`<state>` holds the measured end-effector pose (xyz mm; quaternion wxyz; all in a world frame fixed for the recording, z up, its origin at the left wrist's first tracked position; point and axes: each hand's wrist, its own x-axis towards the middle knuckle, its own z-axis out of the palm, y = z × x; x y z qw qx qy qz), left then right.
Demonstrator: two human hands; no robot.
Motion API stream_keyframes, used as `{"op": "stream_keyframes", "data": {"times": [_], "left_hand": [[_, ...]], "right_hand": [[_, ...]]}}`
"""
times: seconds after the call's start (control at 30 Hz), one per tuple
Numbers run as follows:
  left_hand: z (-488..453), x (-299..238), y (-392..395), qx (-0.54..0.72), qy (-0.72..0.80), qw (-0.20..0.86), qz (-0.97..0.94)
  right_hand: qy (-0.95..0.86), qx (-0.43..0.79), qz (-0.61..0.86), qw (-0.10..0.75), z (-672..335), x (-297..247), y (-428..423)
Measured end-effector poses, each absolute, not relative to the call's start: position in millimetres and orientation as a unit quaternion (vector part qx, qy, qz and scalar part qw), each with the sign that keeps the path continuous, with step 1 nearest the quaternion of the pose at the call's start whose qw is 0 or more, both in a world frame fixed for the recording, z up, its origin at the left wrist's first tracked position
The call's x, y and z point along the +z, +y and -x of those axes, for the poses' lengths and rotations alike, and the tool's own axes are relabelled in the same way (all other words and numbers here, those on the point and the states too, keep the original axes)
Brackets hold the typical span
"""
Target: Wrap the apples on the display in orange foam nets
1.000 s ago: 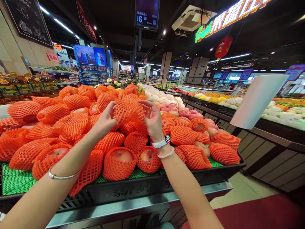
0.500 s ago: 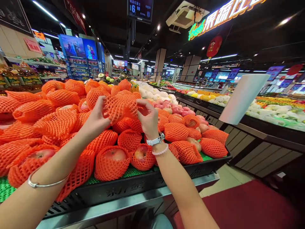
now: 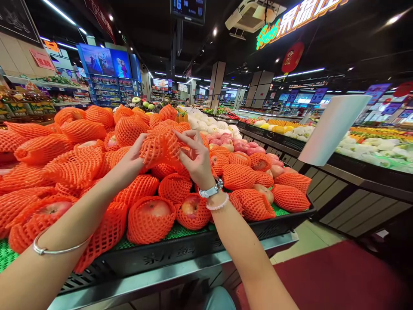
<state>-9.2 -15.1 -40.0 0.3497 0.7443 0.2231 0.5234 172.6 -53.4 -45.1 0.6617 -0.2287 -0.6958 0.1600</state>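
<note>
Above the heap, both my hands are at an orange foam fruit net point(image 3: 160, 145). My left hand point(image 3: 134, 151) is closed on its left end, fingers mostly hidden behind the mesh. At the right end, my right hand point(image 3: 196, 158) curves thumb and forefinger around the edge, its other fingers raised. Whether a fruit sits inside this net I cannot tell. Just below lie netted apples, one with its top bare point(image 3: 156, 208) and another showing red and yellow skin point(image 3: 191, 206).
A black crate point(image 3: 180, 255) lined with green mesh holds the netted apples. Unwrapped pink apples point(image 3: 226, 140) and white-netted fruit point(image 3: 206, 121) lie beyond. A roll of plastic bags point(image 3: 334, 129) stands at right. Red matting point(image 3: 335, 280) covers the floor.
My right hand has shifted slightly left along the net, and its fingers have lifted and spread. The net has turned a little. My left hand stays on its left end.
</note>
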Motion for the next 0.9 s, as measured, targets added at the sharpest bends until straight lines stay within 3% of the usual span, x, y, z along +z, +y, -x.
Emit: {"op": "stream_keyframes", "data": {"times": [0.1, 0.33, 0.5, 0.67, 0.9], "left_hand": [[10.0, -41.5, -13.8, 0.513, 0.2, 0.41, -0.728], [7.7, -36.0, -22.7, 0.482, 0.211, 0.437, -0.73], [3.5, -31.0, -29.8, 0.492, 0.209, 0.497, -0.683], [-0.6, -19.9, -35.9, 0.513, 0.149, 0.565, -0.629], [6.3, -10.2, -37.0, 0.626, 0.118, 0.511, -0.577]], "right_hand": [[-0.741, 0.167, 0.194, 0.621, -172.9, -45.0, -53.1], [-0.82, 0.112, 0.202, 0.524, -172.4, -40.3, -61.8], [-0.814, 0.054, 0.216, 0.536, -168.1, -38.9, -63.9], [-0.778, 0.08, 0.262, 0.565, -164.8, -43.3, -58.0], [-0.776, 0.17, 0.261, 0.548, -155.2, -53.6, -54.1]]}}
